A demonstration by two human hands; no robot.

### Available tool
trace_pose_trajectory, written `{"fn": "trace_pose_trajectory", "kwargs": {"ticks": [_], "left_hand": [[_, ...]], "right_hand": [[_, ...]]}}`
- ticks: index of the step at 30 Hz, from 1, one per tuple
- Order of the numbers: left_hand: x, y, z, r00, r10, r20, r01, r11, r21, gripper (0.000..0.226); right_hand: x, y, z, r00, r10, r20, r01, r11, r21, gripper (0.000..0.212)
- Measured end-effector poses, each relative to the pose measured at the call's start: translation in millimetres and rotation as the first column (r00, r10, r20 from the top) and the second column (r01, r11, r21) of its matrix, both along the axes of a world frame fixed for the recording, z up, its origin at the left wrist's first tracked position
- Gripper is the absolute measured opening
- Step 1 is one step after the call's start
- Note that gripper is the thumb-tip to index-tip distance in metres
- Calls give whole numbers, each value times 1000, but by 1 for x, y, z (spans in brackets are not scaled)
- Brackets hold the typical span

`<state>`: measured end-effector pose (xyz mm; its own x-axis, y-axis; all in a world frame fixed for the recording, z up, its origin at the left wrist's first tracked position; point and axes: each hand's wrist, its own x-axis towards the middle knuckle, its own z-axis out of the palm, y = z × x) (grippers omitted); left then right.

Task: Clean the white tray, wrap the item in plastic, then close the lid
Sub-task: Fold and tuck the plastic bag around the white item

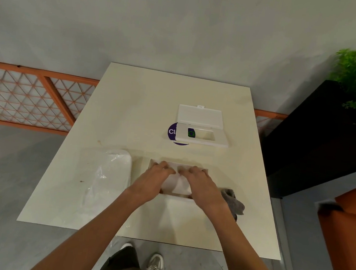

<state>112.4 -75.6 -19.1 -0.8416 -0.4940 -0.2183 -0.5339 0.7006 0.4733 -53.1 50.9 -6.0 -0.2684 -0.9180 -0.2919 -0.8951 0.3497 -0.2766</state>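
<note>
A flat white item [179,186] lies in the middle of the cream table [154,101], under clear plastic wrap [154,162] that spreads past its far edge. My left hand [153,179] and my right hand [201,183] lie side by side on top of it, fingers bent at the far edge and pinching the film. Left of them sits the white tray [117,163] with crumpled clear plastic [100,177] over it. Behind, a white box [203,135] stands with its hinged lid [200,116] open.
A grey cloth [232,201] is bunched just right of my right hand. A purple round label [172,132] shows under the box. A black planter [316,145] with a green plant and an orange object [351,230] stand to the table's right.
</note>
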Motion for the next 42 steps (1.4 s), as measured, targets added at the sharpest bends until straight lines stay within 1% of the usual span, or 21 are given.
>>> {"fn": "trace_pose_trajectory", "kwargs": {"ticks": [2,4,6,9,14,17,19,22,25,27,29,30,31,32,35,36,38,40,42], "left_hand": [[8,1,12,995,62,-81,-59,998,35,70],[25,5,26,976,120,-180,-116,993,33,54],[50,8,35,939,192,-286,-195,981,17,39],[97,8,41,869,293,-399,-306,952,33,28],[168,11,44,789,392,-474,-415,908,60,24],[210,16,44,784,405,-470,-429,901,62,23],[228,20,39,788,414,-455,-440,896,54,22],[254,25,31,808,392,-440,-426,904,22,22],[272,35,19,847,308,-433,-363,930,-48,26],[274,41,9,884,261,-387,-318,944,-92,41],[270,41,0,920,235,-315,-285,951,-120,60],[268,39,-3,932,223,-286,-269,954,-133,65],[265,35,-4,938,216,-270,-261,955,-144,64],[262,32,-4,941,211,-265,-257,954,-152,56],[258,21,-2,919,207,-336,-282,940,-193,17],[258,18,-2,907,203,-369,-290,937,-197,9],[259,14,-1,893,196,-405,-292,938,-189,4],[260,7,1,893,204,-401,-290,942,-167,5],[261,3,3,905,184,-384,-271,944,-186,7]], "right_hand": [[-3,3,5,999,-21,44,23,999,-30,86],[0,8,15,991,-81,110,91,993,-81,77],[10,14,25,978,-151,146,175,971,-163,58],[45,23,37,947,-210,243,281,907,-312,34],[125,29,36,877,-183,445,365,855,-368,15],[179,25,32,838,-158,522,395,837,-380,12],[205,23,25,831,-154,535,407,824,-395,14],[241,18,14,857,-161,490,395,816,-423,17],[274,21,-2,905,-217,365,378,804,-459,18],[288,22,-15,930,-268,253,360,805,-472,17],[296,21,-27,947,-289,140,321,834,-449,19],[300,20,-31,954,-287,90,296,848,-440,22],[302,18,-33,959,-278,53,273,856,-439,26],[303,17,-34,961,-274,30,259,858,-444,30],[305,9,-31,955,-296,-6,255,832,-492,38],[305,5,-29,952,-306,-11,259,825,-503,38],[304,0,-29,947,-317,-44,252,824,-507,34],[300,-6,-31,942,-317,-108,228,843,-487,29],[296,-10,-35,939,-300,-170,197,872,-449,28]]}}
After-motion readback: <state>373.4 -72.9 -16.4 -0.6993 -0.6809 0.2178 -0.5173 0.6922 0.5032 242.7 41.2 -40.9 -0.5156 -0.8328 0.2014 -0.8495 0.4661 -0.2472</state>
